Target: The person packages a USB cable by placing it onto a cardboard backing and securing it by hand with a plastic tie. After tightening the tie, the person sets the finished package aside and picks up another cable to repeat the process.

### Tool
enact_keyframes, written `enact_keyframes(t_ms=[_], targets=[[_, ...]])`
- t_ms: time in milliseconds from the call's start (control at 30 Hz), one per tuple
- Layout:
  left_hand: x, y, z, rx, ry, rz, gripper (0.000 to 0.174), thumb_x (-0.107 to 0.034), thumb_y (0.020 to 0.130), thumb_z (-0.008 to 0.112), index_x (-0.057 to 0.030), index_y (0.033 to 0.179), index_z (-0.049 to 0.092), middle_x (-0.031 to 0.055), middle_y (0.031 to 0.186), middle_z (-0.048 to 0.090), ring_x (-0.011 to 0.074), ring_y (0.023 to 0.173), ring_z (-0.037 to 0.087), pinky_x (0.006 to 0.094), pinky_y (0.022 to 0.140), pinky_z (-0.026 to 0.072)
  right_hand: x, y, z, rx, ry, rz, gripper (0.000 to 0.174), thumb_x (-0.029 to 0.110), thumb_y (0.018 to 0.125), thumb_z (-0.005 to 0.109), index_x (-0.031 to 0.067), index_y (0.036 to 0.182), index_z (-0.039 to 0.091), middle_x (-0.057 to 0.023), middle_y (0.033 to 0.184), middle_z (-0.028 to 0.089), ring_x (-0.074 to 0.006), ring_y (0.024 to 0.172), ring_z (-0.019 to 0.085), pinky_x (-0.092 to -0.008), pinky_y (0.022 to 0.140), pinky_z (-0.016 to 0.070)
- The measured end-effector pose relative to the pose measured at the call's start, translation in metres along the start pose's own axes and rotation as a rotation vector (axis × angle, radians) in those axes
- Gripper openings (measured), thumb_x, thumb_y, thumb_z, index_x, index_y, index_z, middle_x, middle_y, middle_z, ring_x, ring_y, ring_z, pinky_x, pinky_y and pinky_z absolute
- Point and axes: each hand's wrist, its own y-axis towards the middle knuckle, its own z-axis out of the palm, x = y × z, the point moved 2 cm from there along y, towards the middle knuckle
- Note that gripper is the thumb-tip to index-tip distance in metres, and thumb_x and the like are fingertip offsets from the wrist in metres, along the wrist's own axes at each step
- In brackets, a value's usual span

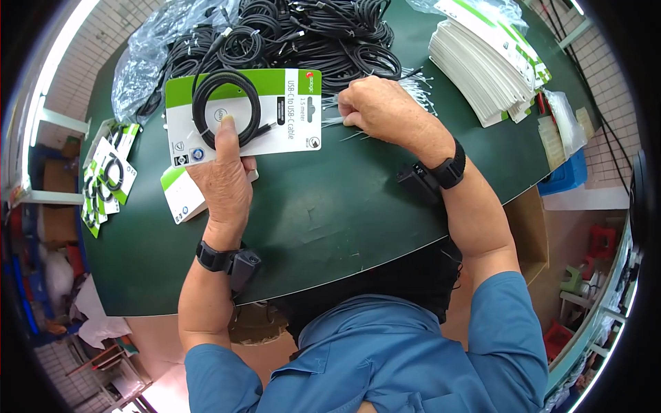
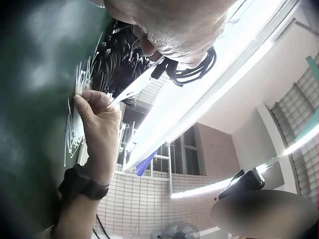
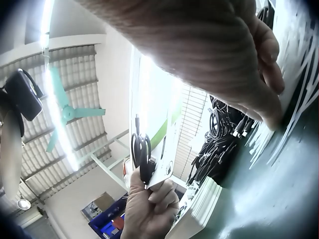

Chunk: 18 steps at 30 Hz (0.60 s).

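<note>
Head view: left hand (image 1: 224, 182) grips card (image 1: 292, 113), likely light and bendy; thumb pins springy cable coil (image 1: 200, 103). Best hold: card's bottom edge. Right hand (image 1: 375, 107) pinches slippery ties (image 1: 421, 88) near counter (image 1: 330, 206) far edge.

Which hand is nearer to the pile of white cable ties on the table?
Right. The right hand is on the cable ties, fingers curled into them. The left hand is off to the side, holding the packaging card.
</note>
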Motion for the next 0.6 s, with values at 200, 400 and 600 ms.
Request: enact_keyframes(t_ms=[200,400,600], targets=[[0.001,-0.002,0.001,0.032,-0.036,-0.012,0.044,-0.018,0.1,0.072,-0.0032,0.137,0.053,0.0069,0.106,0.068,0.0065,0.065,0.06,0.0208,0.043,0.0471,-0.009,0.001,-0.003,-0.108,0.048,-0.053,0.008,0.013,0.085,0.075,0.0066,0.09,0.078,-0.0143,0.082,0.073,-0.0347,0.086,0.072,-0.0447,0.08,0.0575],[-0.003,-0.006,0.005,0.028,-0.066,0.018,0.044,-0.016,0.099,0.073,-0.0031,0.137,0.053,0.0076,0.109,0.067,0.0063,0.069,0.06,0.0205,0.044,0.0472,-0.011,0.002,-0.016,-0.339,0.134,-0.061,0.012,0.013,0.087,0.076,0.0033,0.093,0.077,-0.012,0.08,0.074,-0.0301,0.075,0.071,-0.0387,0.072,0.0567],[-0.002,-0.016,0.002,0.08,0.043,0.116,0.045,-0.012,0.097,0.073,-0.0019,0.136,0.055,0.0076,0.107,0.068,0.0094,0.07,0.062,0.0237,0.046,0.0486,-0.007,0.001,-0.032,-0.481,0.24,0.086,0.014,0.014,0.092,0.077,-0.0002,0.092,0.075,-0.0087,0.077,0.073,-0.018,0.067,0.068,-0.032,0.065,0.0541]])
